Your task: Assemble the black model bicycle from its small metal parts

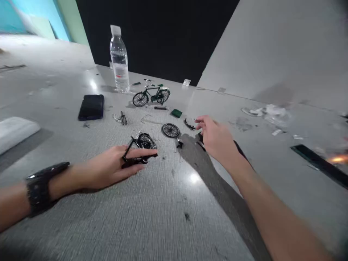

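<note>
My left hand (pixel 116 165) holds a black model bicycle frame (pixel 133 145) down against the grey surface, its fingers lying along and around it. A spoked wheel is fitted at the frame's far end. My right hand (pixel 214 136) hovers further right with thumb and fingers pinched together; whatever is between the tips is too small to make out. Just left of those fingertips is a small dark curved part (pixel 189 125). A loose spoked wheel (pixel 170 130) lies between the hands, with a small black-and-silver piece (pixel 179 143) beside it.
Behind stand a dark green model bicycle (pixel 152 95) and a water bottle (pixel 119 65). A phone (pixel 91 107) lies at left, near a small fork-like part (pixel 123 118). Also about are a green piece (pixel 176 113), crumpled clear plastic (pixel 277 115) and a long dark bar (pixel 320 163).
</note>
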`<state>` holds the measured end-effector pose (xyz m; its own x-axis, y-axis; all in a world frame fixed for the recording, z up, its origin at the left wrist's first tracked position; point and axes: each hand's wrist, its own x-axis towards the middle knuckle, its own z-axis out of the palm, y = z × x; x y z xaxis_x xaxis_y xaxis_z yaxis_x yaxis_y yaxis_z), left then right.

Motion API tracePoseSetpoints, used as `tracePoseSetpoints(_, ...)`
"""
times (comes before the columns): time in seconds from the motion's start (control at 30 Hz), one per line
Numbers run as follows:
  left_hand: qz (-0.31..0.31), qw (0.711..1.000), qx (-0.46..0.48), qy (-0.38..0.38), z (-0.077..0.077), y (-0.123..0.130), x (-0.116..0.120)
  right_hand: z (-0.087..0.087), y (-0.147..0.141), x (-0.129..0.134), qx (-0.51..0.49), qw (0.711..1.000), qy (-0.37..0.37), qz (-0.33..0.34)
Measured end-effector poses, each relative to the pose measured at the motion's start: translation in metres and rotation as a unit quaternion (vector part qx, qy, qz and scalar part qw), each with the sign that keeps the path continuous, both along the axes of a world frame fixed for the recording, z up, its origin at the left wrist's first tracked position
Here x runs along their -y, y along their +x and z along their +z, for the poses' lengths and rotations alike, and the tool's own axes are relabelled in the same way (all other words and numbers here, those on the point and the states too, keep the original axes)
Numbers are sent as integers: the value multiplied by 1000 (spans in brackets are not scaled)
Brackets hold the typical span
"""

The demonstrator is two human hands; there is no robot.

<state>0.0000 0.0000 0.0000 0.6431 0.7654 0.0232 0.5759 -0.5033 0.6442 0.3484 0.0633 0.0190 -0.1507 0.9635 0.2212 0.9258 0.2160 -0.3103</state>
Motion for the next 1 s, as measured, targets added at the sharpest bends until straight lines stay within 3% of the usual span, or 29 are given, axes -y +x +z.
tracePoseSetpoints(0.23,-25,999,43,22,2,5,-1,-7,10,-10,2,998,59,-8)
tracePoseSetpoints(0.47,-28,998,43,37,-2,9,-4,-22,2,-12,-15,997,63,38)
tracePoseSetpoints(0.63,-24,998,66,-4,2,10,-8,-9,-8,-5,-25,997,61,33)
tracePoseSetpoints(0.73,-20,991,124,-41,-1,9,-13,12,-18,26,-31,999,8,10)
tracePoseSetpoints(0.83,-21,986,155,-55,-9,8,-18,29,-26,81,-46,997,-58,-20)
tracePoseSetpoints(0.9,-24,984,169,-55,-15,9,-20,33,-30,124,-61,993,-89,-44)
tracePoseSetpoints(1.0,-20,978,197,-69,-19,10,-21,25,-34,182,-83,985,-122,-87)
